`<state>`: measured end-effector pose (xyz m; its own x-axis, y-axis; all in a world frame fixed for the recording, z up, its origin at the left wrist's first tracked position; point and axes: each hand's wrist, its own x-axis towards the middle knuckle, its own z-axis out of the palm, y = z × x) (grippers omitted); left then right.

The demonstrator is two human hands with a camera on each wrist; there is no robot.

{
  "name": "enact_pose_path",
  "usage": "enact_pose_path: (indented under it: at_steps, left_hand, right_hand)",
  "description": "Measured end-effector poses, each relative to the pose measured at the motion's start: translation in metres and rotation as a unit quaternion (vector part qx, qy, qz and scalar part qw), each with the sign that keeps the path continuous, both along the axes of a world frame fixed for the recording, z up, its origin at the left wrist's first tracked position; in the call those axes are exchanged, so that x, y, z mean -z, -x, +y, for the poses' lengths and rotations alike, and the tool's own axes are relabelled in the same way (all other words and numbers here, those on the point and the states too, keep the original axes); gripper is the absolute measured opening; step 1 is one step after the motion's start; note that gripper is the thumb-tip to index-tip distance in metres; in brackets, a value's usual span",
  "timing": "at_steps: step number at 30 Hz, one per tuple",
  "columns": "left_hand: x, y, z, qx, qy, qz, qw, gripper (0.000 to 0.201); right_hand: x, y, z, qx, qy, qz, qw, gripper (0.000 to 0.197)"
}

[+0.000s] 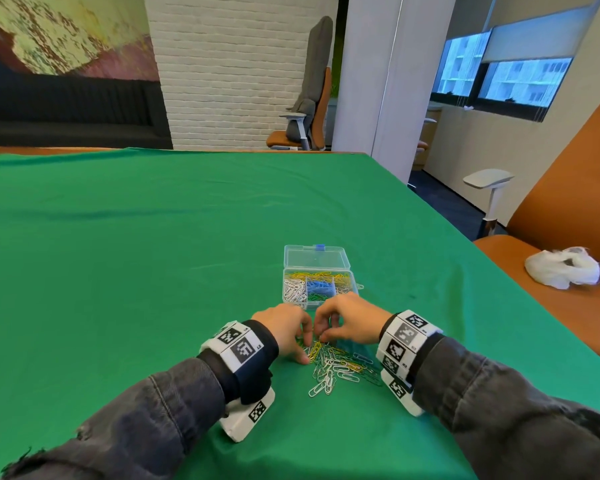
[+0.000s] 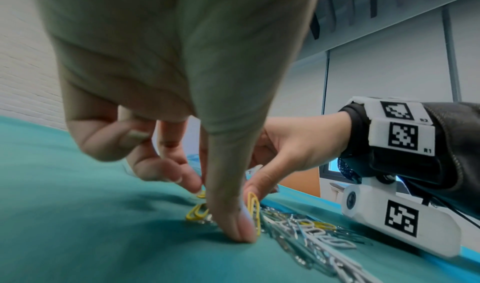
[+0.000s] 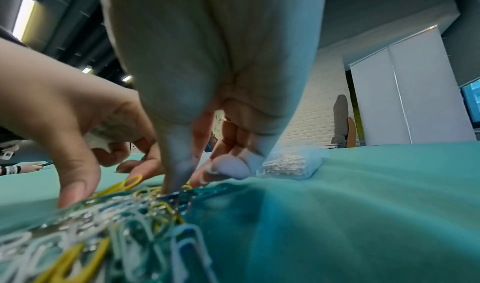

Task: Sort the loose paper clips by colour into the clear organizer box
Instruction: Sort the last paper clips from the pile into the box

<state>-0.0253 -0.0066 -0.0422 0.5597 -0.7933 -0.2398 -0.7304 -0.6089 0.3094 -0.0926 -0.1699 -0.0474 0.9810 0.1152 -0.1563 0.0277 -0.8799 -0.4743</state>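
Green cloth (image 1: pixel 153 237) covers the table before a white brick wall (image 1: pixel 236 71).

left hand (image 1: pixel 286 330) and right hand (image 1: pixel 347 321) close together, fingers (image 2: pixel 231 221) curled downward

1 organizer box (image 1: pixel 318 276), 2 hands (clips uncountable).

The tablecloth (image 1: pixel 153 254) was plain green. The loose paper clips (image 1: pixel 336 368) were yellow, white, silver and dark green. The clear organizer box (image 1: pixel 317 282) held yellow, white, blue and green clips and bore a blue latch (image 1: pixel 319 247). The wrist bands (image 1: pixel 238 344) were white with black square-code markings. The sleeves (image 1: pixel 146 424) were dark grey denim.
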Motion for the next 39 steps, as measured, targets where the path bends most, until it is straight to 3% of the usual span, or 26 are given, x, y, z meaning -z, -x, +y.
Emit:
enact_pose_path:
  at_steps: [9, 14, 20, 26, 31, 36, 39]
  left_hand:
    - [-0.001, -0.004, 0.002, 0.004, 0.060, 0.009, 0.998, 0.022]
    - [-0.002, -0.010, 0.003, -0.006, 0.088, 0.048, 0.995, 0.026]
    - [-0.003, -0.015, 0.005, -0.014, 0.121, 0.055, 0.991, 0.024]
    - [-0.009, -0.020, 0.008, -0.010, 0.128, 0.104, 0.986, 0.020]
    - [-0.017, -0.020, 0.010, -0.012, 0.135, 0.117, 0.984, 0.017]
    - [-0.018, -0.015, 0.008, -0.078, 0.230, 0.174, 0.954, 0.031]
    - [-0.018, -0.011, 0.006, -0.106, 0.246, 0.214, 0.939, 0.032]
  right_hand:
    - [-0.003, 0.007, -0.010, 0.002, 0.035, 0.052, 0.998, 0.012]
    - [-0.001, 0.012, -0.015, 0.027, -0.030, 0.024, 0.999, 0.025]
    - [-0.003, 0.018, -0.023, 0.066, -0.124, 0.010, 0.990, 0.016]
    - [-0.008, 0.024, -0.026, 0.100, -0.111, 0.008, 0.989, 0.020]
    - [-0.009, 0.026, -0.025, 0.105, -0.163, 0.012, 0.981, 0.012]
    - [-0.009, 0.022, -0.011, 0.102, -0.294, -0.013, 0.950, 0.016]
    - [-0.011, 0.019, -0.002, 0.098, -0.308, -0.022, 0.946, 0.012]
